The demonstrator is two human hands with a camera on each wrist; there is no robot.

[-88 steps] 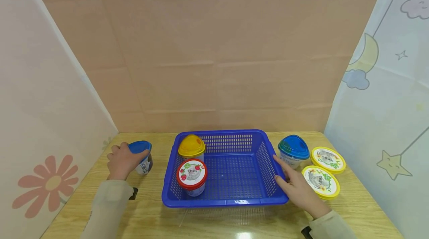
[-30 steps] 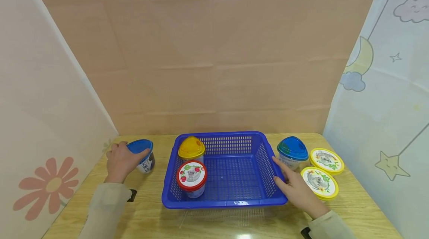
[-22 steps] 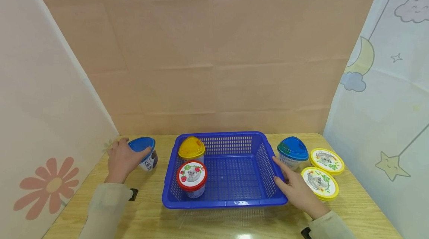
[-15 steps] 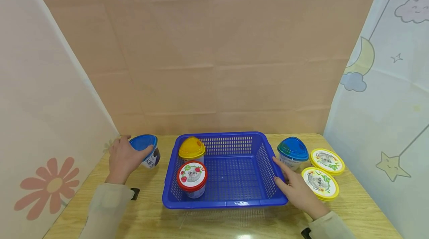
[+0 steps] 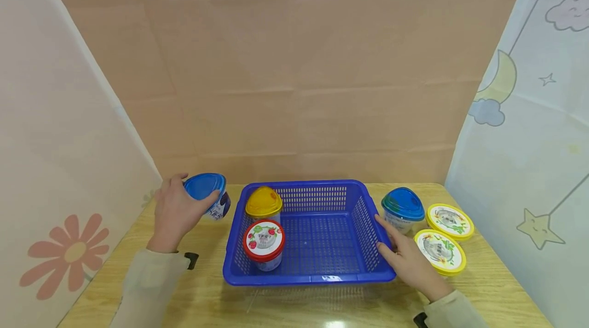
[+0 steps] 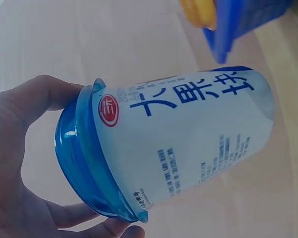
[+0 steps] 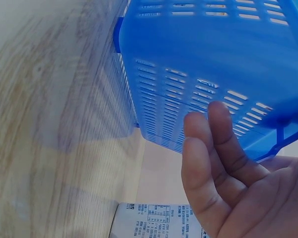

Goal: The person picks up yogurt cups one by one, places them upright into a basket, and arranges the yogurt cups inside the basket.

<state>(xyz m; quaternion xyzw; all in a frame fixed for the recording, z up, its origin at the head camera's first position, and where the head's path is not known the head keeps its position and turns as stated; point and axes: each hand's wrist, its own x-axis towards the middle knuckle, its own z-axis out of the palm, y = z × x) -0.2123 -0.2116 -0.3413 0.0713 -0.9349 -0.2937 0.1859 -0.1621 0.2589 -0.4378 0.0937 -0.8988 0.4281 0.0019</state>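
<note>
Blue-lidded cup (image 5: pixel 204 186) in your left hand (image 5: pixel 177 210), beside the basket (image 5: pixel 294 280)

Bench (image 5: pixel 202 287): pale wood grain, basket at its middle. Basket is blue, slatted, open-topped. In its left half stand a yellow-lidded cup (image 5: pixel 264 202) at the back and a red-lidded cup (image 5: pixel 264 240) in front. Outside, just right of the basket: a second blue-lidded cup (image 5: pixel 403 204), then two yellow-rimmed tubs (image 5: pixel 440 250) close together.

Your left hand has the cup by its lid, thumb on the basket side, other fingers round the opposite edge, spread only as wide as the lid. Your right hand (image 5: pixel 409 259) carries no cup; its fingers lie loosely extended at the basket's right rim, touching it rather than wrapped around it.

Cup position: left of the basket, near the rim, apparently clear of the bench. Tilted, base swung toward the basket.

Step in hand, my reading: a carry, cup not yet over the rim. Next move would call for you to raise that base above the left rim, bring it right without knocking the yellow-lidded cup, and level it before lowering. Your right hand is well placed to steady the basket.

Small detail: red badge (image 6: pixel 108 110) printed just under the lid, facing your left wrist camera.
</note>
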